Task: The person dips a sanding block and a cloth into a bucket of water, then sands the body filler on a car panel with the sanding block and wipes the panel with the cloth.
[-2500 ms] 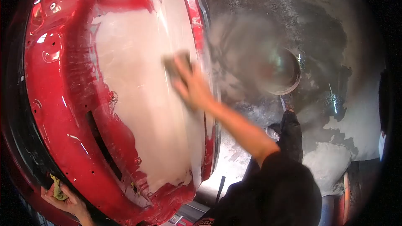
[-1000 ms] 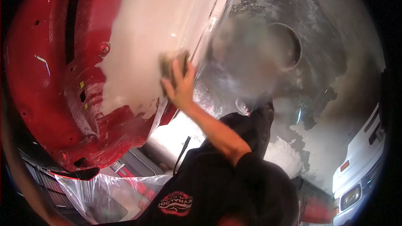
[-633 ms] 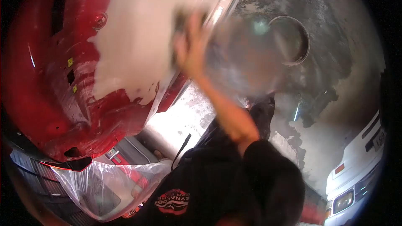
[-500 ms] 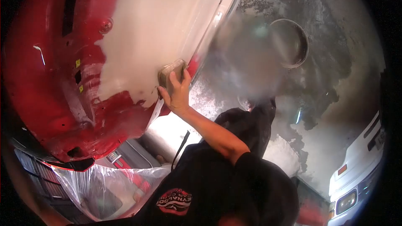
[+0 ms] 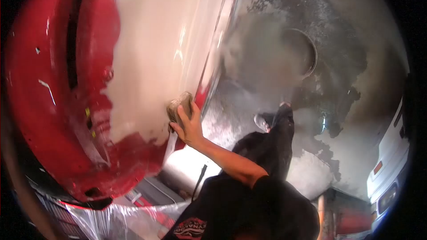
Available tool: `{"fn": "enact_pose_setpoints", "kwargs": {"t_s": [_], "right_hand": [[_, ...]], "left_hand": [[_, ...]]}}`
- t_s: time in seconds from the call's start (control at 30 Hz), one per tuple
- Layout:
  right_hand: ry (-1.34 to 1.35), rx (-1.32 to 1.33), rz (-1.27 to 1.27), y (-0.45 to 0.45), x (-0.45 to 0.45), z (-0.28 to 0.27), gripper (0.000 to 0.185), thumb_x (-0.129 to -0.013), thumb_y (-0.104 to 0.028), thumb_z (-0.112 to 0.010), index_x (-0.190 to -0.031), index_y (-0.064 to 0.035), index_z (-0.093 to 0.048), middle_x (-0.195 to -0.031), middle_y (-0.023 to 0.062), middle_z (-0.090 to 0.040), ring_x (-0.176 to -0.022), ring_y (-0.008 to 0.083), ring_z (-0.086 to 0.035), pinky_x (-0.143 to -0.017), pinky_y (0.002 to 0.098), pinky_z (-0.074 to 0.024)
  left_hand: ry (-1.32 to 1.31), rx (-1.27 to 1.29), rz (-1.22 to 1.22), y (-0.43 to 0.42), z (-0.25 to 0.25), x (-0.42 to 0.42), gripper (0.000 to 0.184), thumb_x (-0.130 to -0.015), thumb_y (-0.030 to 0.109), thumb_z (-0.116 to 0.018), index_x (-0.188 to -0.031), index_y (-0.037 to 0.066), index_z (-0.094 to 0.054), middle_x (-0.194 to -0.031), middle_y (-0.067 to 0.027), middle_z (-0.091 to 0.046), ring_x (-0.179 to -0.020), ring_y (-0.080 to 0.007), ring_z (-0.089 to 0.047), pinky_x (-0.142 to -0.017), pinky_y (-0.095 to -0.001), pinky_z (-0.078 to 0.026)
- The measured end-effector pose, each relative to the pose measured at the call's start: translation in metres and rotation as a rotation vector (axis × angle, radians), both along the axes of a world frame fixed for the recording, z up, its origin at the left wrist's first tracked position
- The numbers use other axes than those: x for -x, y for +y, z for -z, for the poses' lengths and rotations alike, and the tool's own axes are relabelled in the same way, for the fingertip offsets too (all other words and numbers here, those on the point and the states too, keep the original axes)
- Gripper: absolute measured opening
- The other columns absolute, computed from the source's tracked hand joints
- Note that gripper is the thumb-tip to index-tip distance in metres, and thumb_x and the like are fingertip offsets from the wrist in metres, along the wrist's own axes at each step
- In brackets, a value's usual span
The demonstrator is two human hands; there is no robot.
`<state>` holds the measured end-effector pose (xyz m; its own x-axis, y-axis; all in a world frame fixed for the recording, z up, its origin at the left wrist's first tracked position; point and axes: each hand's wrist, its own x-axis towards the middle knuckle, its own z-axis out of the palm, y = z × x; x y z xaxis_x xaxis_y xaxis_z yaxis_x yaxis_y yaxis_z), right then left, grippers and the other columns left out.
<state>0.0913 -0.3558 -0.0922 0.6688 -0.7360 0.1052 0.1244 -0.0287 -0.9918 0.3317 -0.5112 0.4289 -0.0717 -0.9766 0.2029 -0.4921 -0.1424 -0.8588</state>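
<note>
Right grip [image 5: 191,129] clasps a tan block [image 5: 179,102], which lies beneath it against the beige surface [image 5: 149,58].

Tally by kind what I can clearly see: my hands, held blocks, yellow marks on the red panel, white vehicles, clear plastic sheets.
Right hand: 1
Block: 1
Yellow marks: 2
White vehicle: 1
Clear plastic sheet: 1
Total: 6
</note>
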Motion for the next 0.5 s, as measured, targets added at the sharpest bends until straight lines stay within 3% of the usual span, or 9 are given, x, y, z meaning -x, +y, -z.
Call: {"fn": "enact_pose_setpoints", "kwargs": {"t_s": [0.03,0.1,0.17,0.23,0.3,0.37,0.43,0.47,0.5], "right_hand": [[0.037,-0.059,-0.005,-0.022,-0.002,-0.007,0.079,-0.084,-0.021,-0.082,-0.154,-0.0173,-0.047,-0.150,0.0400,-0.032,-0.137,0.0612,-0.038,-0.113,0.0603,-0.0379],[0.063,0.021,0.099,-0.134,-0.056,-0.006,0.073,-0.092,-0.024,-0.073,-0.157,-0.0179,-0.042,-0.148,0.0402,-0.032,-0.134,0.0594,-0.041,-0.112,0.0551,-0.0408],[0.066,-0.030,0.192,-0.250,-0.120,-0.006,0.070,-0.095,-0.031,-0.069,-0.157,-0.0160,-0.041,-0.130,0.0350,-0.046,-0.122,0.0504,-0.053,-0.100,0.0491,-0.0491],[0.171,-0.060,0.219,-0.345,-0.155,-0.005,0.073,-0.095,-0.040,-0.068,-0.158,-0.0201,-0.037,-0.123,0.0307,-0.050,-0.111,0.0486,-0.058,-0.094,0.0500,-0.0512],[0.166,-0.026,0.216,-0.345,-0.154,-0.006,0.072,-0.095,-0.036,-0.068,-0.158,-0.0210,-0.038,-0.126,0.0314,-0.048,-0.111,0.0486,-0.058,-0.094,0.0512,-0.0513],[0.122,-0.005,0.141,-0.262,-0.119,-0.001,0.070,-0.096,-0.031,-0.068,-0.158,-0.0223,-0.038,-0.128,0.0319,-0.046,-0.117,0.0490,-0.055,-0.097,0.0522,-0.0494],[0.108,0.002,0.068,-0.157,-0.060,-0.016,0.075,-0.094,-0.026,-0.070,-0.160,-0.0271,-0.037,-0.144,0.0338,-0.038,-0.132,0.0518,-0.042,-0.110,0.0551,-0.0401],[0.159,0.026,0.022,-0.104,-0.038,-0.015,0.078,-0.092,-0.025,-0.072,-0.161,-0.0272,-0.037,-0.149,0.0344,-0.035,-0.133,0.0532,-0.042,-0.112,0.0564,-0.0378],[0.144,0.006,0.043,-0.096,-0.030,-0.016,0.078,-0.091,-0.026,-0.073,-0.161,-0.0273,-0.037,-0.148,0.0346,-0.035,-0.134,0.0532,-0.042,-0.112,0.0556,-0.0383]], "left_hand": [[-0.018,-0.036,-0.008,0.000,-0.006,0.000,0.056,-0.094,0.045,-0.073,-0.096,-0.005,-0.047,-0.092,-0.0195,-0.047,-0.085,-0.0346,-0.052,-0.075,-0.0508,-0.048],[0.079,0.001,-0.013,-0.003,0.003,0.002,0.056,-0.095,0.045,-0.072,-0.095,-0.005,-0.048,-0.093,-0.0198,-0.047,-0.083,-0.0353,-0.052,-0.076,-0.0509,-0.048],[0.311,0.126,0.001,-0.005,0.023,0.005,0.055,-0.095,0.046,-0.071,-0.093,-0.004,-0.047,-0.091,-0.0194,-0.047,-0.079,-0.0359,-0.052,-0.075,-0.0511,-0.048],[0.302,0.160,-0.088,0.008,0.018,0.002,0.043,-0.100,0.039,-0.067,-0.104,-0.004,-0.060,-0.099,-0.0193,-0.062,-0.088,-0.0323,-0.062,-0.081,-0.0459,-0.051],[0.293,0.213,-0.297,0.056,-0.016,-0.032,0.038,-0.102,0.029,-0.066,-0.119,-0.004,-0.066,-0.111,-0.0184,-0.071,-0.100,-0.0265,-0.068,-0.087,-0.0400,-0.053],[0.308,0.094,-0.180,0.046,-0.021,-0.037,0.034,-0.102,0.025,-0.067,-0.120,-0.004,-0.069,-0.113,-0.0198,-0.073,-0.104,-0.0291,-0.069,-0.090,-0.0386,-0.051],[0.066,0.046,-0.232,0.042,-0.027,-0.037,0.030,-0.102,0.023,-0.067,-0.113,-0.005,-0.064,-0.106,-0.0184,-0.065,-0.099,-0.0320,-0.062,-0.088,-0.0406,-0.048],[0.243,0.054,-0.102,0.018,-0.002,-0.013,0.027,-0.102,0.021,-0.066,-0.110,-0.004,-0.058,-0.101,-0.0159,-0.057,-0.095,-0.0317,-0.056,-0.086,-0.0412,-0.045],[0.150,0.024,-0.177,0.029,-0.013,-0.020,0.032,-0.101,0.021,-0.068,-0.116,-0.005,-0.057,-0.108,-0.0161,-0.060,-0.102,-0.0298,-0.058,-0.093,-0.0396,-0.047]]}}
